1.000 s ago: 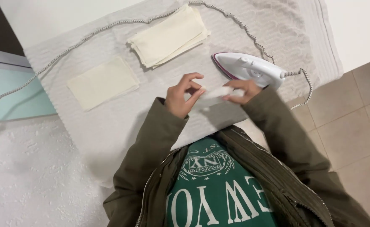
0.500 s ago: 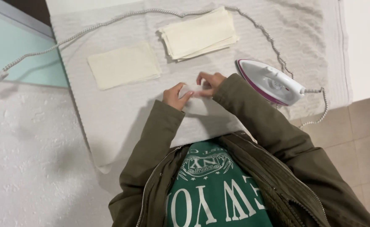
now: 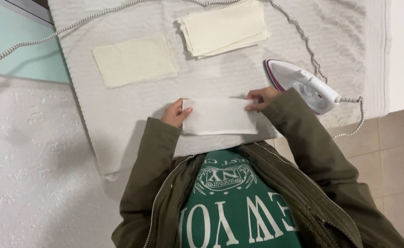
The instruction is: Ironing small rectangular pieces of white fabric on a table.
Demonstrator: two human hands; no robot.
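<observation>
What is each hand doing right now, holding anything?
Left hand: fingers closed on the left end of the white cloth.
Right hand: fingers pinching the cloth's right end, beside the iron.

White towel-covered board [image 3: 119,115], cream cloth [image 3: 134,61], cloth stack [image 3: 225,28], iron [image 3: 303,85] w/ cord [image 3: 303,41]

You are looking down at a work surface draped in a white ribbed towel [image 3: 133,110], which is covering most of the upper view. A pale turquoise panel [image 3: 22,64] is showing at the upper left beside a white textured surface [image 3: 32,174]. Beige floor tiles [image 3: 395,156] are showing at the lower right, under soft, even light.
</observation>
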